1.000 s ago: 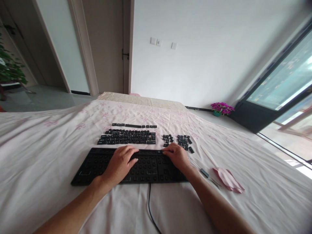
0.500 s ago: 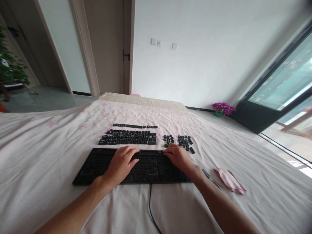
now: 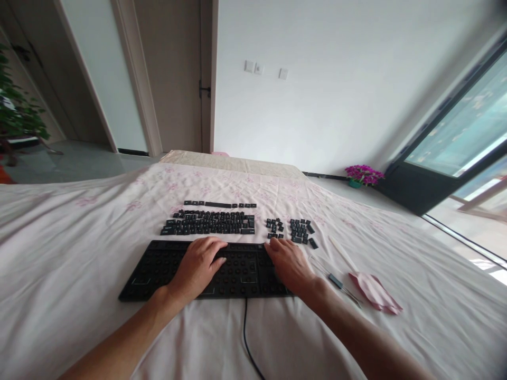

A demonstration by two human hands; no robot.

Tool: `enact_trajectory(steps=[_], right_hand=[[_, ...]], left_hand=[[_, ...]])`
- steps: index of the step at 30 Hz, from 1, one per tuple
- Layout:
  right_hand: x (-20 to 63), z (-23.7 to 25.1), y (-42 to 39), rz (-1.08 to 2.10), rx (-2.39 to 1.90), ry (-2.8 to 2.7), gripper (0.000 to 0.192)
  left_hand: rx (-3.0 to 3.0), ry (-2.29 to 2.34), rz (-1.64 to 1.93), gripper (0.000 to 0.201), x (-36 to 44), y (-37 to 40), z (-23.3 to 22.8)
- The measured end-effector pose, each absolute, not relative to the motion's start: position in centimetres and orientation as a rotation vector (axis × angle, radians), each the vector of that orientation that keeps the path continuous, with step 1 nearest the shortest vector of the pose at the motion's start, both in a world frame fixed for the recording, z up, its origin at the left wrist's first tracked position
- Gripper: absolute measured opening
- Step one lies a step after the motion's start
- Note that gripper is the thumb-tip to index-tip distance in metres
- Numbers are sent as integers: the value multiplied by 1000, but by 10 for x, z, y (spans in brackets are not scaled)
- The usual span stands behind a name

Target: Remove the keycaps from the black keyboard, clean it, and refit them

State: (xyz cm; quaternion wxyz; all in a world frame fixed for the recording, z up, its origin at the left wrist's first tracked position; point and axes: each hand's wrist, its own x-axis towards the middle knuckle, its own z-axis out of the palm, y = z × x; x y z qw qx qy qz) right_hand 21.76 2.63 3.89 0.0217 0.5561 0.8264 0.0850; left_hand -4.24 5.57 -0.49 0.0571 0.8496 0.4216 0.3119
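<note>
A black computer keyboard lies across the bedcover, its keycaps off and key posts bare over most of it. My left hand rests on its middle, fingers stretched to the far rim and thumb apart from them. At the right part of the far rim is my right hand, its fingers bent over the edge and some fingertips hidden. Beyond the keyboard, loose black keycaps sit in rows, with a long space bar behind. Two smaller keycap groups lie beyond my right hand.
A keycap puller with wire ends lies right of my right wrist, beside a pink cloth and a thin pale stick. A cable runs from the keyboard toward me. The bedcover is wrinkled.
My right hand has turned and shifted slightly along the far rim, its fingers more spread and its wrist further left, uncovering the puller. My left hand stays put.
</note>
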Motion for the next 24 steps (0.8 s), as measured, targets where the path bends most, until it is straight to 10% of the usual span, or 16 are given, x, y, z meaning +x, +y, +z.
enact_trajectory(steps=[15, 24], right_hand=[[261, 30, 38, -236, 2090, 2783, 34], [330, 30, 99, 68, 2691, 2344, 28]], left_hand=[[2577, 1286, 962, 27, -41, 56, -7], [2575, 1281, 980, 29, -41, 56, -8]])
